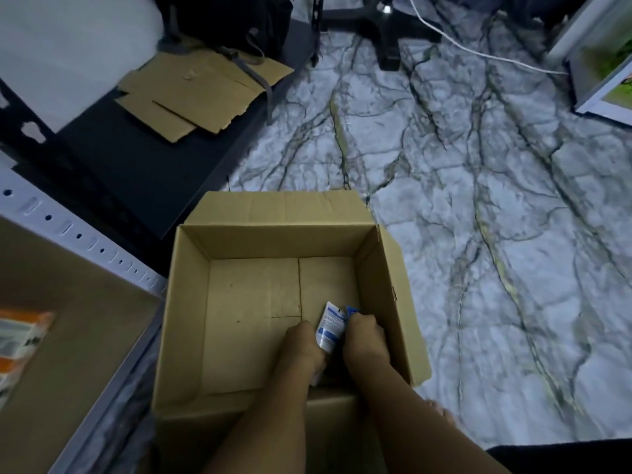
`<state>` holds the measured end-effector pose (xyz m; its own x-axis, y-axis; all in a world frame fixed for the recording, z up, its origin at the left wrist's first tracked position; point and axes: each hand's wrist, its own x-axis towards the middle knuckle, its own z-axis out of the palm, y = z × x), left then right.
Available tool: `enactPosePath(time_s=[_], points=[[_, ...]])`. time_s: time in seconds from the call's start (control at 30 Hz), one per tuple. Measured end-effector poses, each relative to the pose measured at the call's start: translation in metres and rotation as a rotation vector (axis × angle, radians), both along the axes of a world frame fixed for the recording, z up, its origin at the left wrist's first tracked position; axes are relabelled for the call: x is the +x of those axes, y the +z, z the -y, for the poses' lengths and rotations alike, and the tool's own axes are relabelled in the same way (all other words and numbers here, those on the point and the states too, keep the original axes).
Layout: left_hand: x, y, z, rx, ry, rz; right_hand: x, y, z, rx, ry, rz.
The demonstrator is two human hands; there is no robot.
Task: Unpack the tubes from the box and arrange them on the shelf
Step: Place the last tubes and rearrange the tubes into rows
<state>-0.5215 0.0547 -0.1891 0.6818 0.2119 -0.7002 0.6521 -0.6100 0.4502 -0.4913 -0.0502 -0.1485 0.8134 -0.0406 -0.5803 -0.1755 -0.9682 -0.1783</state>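
Observation:
An open cardboard box (239, 323) stands on the marble-patterned floor, and both my hands reach into its near right corner. A white-and-blue tube (330, 331) stands between them. My left hand (301, 347) curls against the tube's left side and grips it. My right hand (366, 340) holds a second tube, of which only a blue tip (352, 310) shows above the fingers. The rest of the box floor is bare cardboard. The shelf (68, 319) lies to the left, holding an orange-and-white pack (20, 340).
A white perforated shelf rail (78, 236) runs along the box's left. Flattened cardboard (198, 94) lies on a dark lower shelf board at the back left. A chair base (383, 18) and a white cable (478, 53) sit at the far side.

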Motion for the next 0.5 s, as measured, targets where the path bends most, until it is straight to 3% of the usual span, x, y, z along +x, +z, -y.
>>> enactPosePath(time_s=[0.2, 0.3, 0.5], points=[[-0.007, 0.007, -0.020, -0.030, 0.064, 0.043, -0.002, 0.004, -0.001, 0.021, -0.011, 0.031], [-0.012, 0.017, -0.030, -0.095, 0.169, 0.121, -0.007, 0.014, 0.000, 0.109, -0.128, 0.064], [-0.023, 0.070, -0.055, -0.219, 0.322, 0.371, -0.024, 0.059, 0.005, 0.523, -0.309, 0.221]])
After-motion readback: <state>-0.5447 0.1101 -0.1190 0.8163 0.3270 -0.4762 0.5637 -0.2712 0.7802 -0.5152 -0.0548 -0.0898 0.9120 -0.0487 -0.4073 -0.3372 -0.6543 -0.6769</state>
